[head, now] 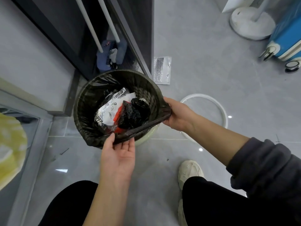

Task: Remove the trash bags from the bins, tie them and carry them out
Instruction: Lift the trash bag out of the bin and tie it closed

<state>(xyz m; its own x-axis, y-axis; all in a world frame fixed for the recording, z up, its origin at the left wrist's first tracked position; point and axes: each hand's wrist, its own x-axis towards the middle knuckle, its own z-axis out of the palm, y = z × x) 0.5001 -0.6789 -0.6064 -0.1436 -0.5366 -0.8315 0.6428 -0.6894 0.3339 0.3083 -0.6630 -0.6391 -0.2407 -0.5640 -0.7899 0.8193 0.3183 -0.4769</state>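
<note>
A round pale bin [147, 136] stands on the grey floor, lined with a black trash bag [91, 101]. Inside lie silver foil wrapping, white paper, something red and a crumpled black bag. My right hand [175, 114] grips a gathered bunch of the bag's edge at the bin's right side; that edge is pulled off the rim and stretches taut toward my left hand [118, 154]. My left hand is palm up at the bin's near rim, with the thumb and fingers pinching the bag's edge there.
A white ring [225, 115] lies on the floor right of the bin. A foil sheet [162, 69] lies behind it, beside a dark cabinet holding a broom and dustpan [110, 54]. A fan base [250, 23] and blue suitcase [286, 41] stand far right. My shoe [189, 172] is near.
</note>
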